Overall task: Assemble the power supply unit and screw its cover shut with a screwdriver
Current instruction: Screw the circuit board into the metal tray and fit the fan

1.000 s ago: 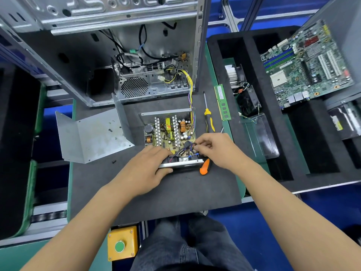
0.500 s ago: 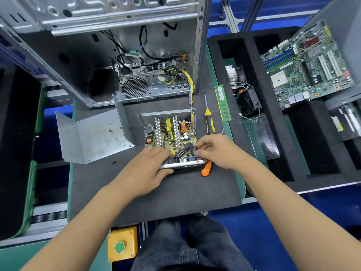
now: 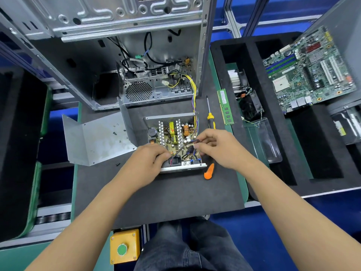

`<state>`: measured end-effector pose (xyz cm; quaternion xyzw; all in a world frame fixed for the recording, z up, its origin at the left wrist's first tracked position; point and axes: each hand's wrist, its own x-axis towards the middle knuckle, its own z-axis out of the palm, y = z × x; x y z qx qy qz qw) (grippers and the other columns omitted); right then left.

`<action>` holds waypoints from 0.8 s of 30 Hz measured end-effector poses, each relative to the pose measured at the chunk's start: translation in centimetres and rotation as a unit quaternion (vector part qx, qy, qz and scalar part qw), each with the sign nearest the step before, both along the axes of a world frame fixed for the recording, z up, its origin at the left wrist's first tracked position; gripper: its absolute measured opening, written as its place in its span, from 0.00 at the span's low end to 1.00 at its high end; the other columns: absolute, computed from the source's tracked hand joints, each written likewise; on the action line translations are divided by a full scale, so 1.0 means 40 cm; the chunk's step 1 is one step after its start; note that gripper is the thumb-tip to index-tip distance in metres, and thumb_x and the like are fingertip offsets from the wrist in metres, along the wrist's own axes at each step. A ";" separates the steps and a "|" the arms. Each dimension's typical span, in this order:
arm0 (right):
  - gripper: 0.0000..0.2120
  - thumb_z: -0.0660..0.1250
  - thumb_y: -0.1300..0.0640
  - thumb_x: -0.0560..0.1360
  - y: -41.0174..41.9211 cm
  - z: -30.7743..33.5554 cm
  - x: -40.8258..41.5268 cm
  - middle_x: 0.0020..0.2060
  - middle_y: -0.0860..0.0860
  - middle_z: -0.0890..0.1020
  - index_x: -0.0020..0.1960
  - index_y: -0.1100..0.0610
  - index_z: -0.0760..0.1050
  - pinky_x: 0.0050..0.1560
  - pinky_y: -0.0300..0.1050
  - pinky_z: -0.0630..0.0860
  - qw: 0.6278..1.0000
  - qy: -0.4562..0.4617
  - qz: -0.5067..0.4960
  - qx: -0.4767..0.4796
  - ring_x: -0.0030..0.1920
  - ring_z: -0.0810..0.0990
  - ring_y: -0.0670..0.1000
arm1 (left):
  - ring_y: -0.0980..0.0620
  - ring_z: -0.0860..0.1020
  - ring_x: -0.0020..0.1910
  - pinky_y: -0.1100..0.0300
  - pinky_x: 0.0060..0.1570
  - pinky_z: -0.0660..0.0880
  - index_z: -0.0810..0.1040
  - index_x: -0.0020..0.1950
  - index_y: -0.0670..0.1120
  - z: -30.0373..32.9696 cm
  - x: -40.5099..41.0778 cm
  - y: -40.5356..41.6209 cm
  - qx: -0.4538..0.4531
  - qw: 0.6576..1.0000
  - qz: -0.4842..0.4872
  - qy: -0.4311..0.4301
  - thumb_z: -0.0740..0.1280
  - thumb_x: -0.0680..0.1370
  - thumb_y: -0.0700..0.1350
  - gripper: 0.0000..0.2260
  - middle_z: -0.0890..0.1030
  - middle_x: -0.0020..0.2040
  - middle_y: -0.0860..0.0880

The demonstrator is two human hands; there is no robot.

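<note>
**Both hands in the open power supply**

Dark grey foam matting [image 3: 175,196] covers the bench, and nearest us a yellow box with a green push button [image 3: 125,246] sits at its front edge. Up on the mat, the left hand [image 3: 145,163] curls over the near-left corner of the open metal power supply unit with its exposed circuit board [image 3: 173,133], fingers gripping the front wall. The right hand [image 3: 218,148] reaches in from the other side, fingertips pinching the dark wires [image 3: 187,147] above the board. Under that wrist lies an orange-handled screwdriver [image 3: 208,171], handle poking out beside the unit. Left of it, the bent sheet-metal cover [image 3: 97,137] rests open-side-up, loose small black screws [image 3: 114,133] scattered on it. Just beyond, a yellow-and-black screwdriver [image 3: 211,118] and a green memory stick [image 3: 225,107] lie side by side. Further back stands the open silver computer case [image 3: 117,55], and far right a green motherboard [image 3: 310,71] leans in a black foam tray [image 3: 273,153].
</note>
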<state>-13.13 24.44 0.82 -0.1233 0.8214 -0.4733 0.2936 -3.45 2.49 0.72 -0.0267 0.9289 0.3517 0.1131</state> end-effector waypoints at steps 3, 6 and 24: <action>0.08 0.73 0.59 0.75 -0.020 0.017 0.001 0.39 0.50 0.84 0.42 0.47 0.78 0.47 0.39 0.80 1.000 0.010 -0.005 -0.022 0.41 0.84 0.52 | 0.48 0.73 0.45 0.63 0.46 0.66 0.79 0.41 0.41 0.001 0.011 -0.002 -0.001 1.000 0.024 0.003 0.62 0.84 0.41 0.13 0.80 0.40 0.47; 0.06 0.72 0.59 0.75 -0.045 0.029 0.001 0.40 0.52 0.84 0.43 0.49 0.79 0.47 0.41 0.80 0.999 0.011 -0.017 -0.050 0.42 0.84 0.57 | 0.50 0.71 0.45 0.59 0.45 0.64 0.75 0.38 0.46 0.021 0.010 0.003 0.011 0.998 0.061 -0.015 0.60 0.84 0.43 0.15 0.76 0.37 0.51; 0.05 0.65 0.52 0.81 -0.170 0.103 0.002 0.48 0.46 0.85 0.55 0.44 0.76 0.50 0.62 0.79 0.994 -0.001 -0.038 -0.099 0.44 0.84 0.41 | 0.46 0.86 0.46 0.54 0.40 0.82 0.81 0.54 0.43 0.088 -0.005 -0.258 0.500 0.683 0.527 0.082 0.53 0.85 0.59 0.24 0.87 0.48 0.44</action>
